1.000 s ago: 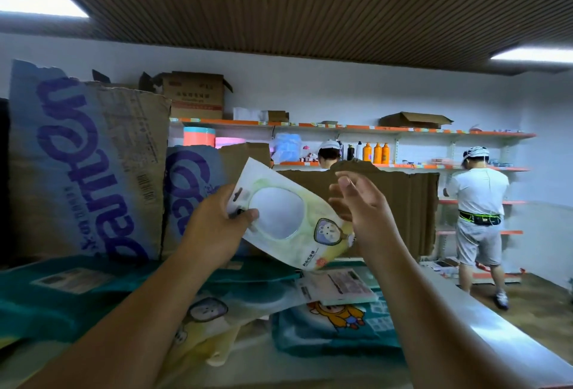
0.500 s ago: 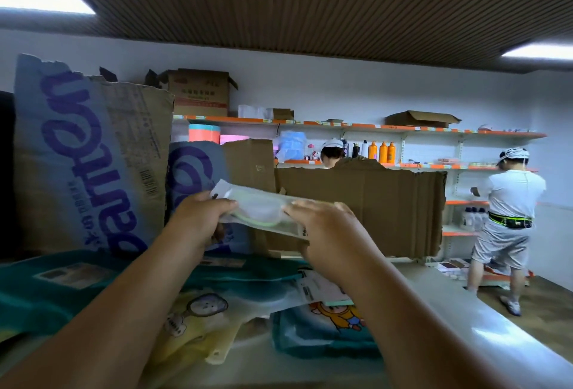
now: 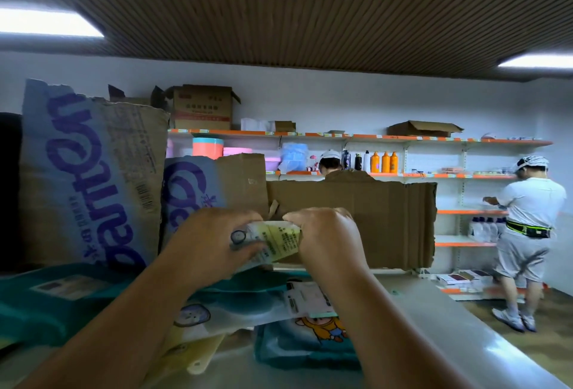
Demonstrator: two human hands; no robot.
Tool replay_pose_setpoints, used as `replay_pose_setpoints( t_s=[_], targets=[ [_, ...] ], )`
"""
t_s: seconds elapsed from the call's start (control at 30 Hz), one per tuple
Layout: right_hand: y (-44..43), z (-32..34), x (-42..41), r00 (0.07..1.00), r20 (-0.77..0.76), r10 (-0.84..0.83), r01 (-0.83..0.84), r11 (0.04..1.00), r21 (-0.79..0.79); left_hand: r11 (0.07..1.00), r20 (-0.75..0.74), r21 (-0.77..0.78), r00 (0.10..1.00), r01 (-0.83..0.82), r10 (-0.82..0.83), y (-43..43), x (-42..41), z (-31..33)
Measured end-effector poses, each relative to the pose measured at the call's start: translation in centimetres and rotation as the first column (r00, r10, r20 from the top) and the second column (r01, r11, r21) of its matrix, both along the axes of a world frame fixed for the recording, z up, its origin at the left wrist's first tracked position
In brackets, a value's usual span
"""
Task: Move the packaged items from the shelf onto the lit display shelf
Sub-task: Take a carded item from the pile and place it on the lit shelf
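Cardboard fills the back of the scene: a tall torn sheet (image 3: 90,171) with purple lettering stands at the back left corner of the shelf top (image 3: 459,320), a smaller lettered sheet (image 3: 198,190) leans just beside it, and a plain brown sheet (image 3: 387,221) runs along the back edge to the right. Across the room, wall shelving (image 3: 403,138) with orange edge strips carries boxes and orange bottles (image 3: 384,162), and a person in white (image 3: 530,227) stands at its right end, back turned. On the near left part of the shelf top lies a loose pile of overlapping teal packs (image 3: 46,305); a cartoon pack (image 3: 313,342) lies toward the front edge, partly under the right forearm. Both arms reach over this pile. The left hand (image 3: 204,246) has its fingers curled round the left end of a pale yellow packet (image 3: 274,241), and the right hand (image 3: 328,240) grips the right end, knuckles toward the camera. The packet is held between them above the pile, in front of the plain brown sheet; whether it touches the packs below cannot be told.
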State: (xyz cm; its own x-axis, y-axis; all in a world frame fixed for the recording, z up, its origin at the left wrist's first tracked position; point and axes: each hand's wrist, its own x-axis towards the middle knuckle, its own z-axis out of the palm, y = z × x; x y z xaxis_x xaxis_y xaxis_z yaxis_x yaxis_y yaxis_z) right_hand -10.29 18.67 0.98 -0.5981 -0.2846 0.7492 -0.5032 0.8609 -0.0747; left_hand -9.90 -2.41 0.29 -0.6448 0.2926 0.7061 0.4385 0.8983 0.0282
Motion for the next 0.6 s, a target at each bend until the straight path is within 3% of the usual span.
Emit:
replay_pose_setpoints(
  t_s=[0.17,0.3,0.43,0.5,0.6],
  targets=[
    [-0.8,0.2,0.0,0.986,-0.127,0.112,-0.095,0.987,0.132,0.991,-0.036,-0.076,0.993,-0.113,0.11,-0.2,-0.2,0.2],
    [-0.7,0.1,0.7,0.946,-0.232,0.227,-0.244,0.969,-0.049,0.946,-0.056,-0.17,0.961,-0.275,0.269,-1.2,1.7,1.5],
    [0.1,0.1,0.8,0.882,-0.097,0.461,-0.465,0.823,-0.326,0.928,-0.094,-0.198,0.948,-0.316,0.303,-3.1,4.5,3.5],
    [0.1,0.3,1.5,0.837,-0.1,0.538,-0.535,0.766,-0.356,0.934,-0.062,-0.195,0.954,-0.3,0.293,-3.7,5.6,4.3],
    [-0.1,0.8,2.8,0.796,-0.002,0.605,-0.576,0.756,-0.312,0.957,-0.015,-0.142,0.967,-0.254,0.254,-5.6,6.9,4.5]
  ],
)
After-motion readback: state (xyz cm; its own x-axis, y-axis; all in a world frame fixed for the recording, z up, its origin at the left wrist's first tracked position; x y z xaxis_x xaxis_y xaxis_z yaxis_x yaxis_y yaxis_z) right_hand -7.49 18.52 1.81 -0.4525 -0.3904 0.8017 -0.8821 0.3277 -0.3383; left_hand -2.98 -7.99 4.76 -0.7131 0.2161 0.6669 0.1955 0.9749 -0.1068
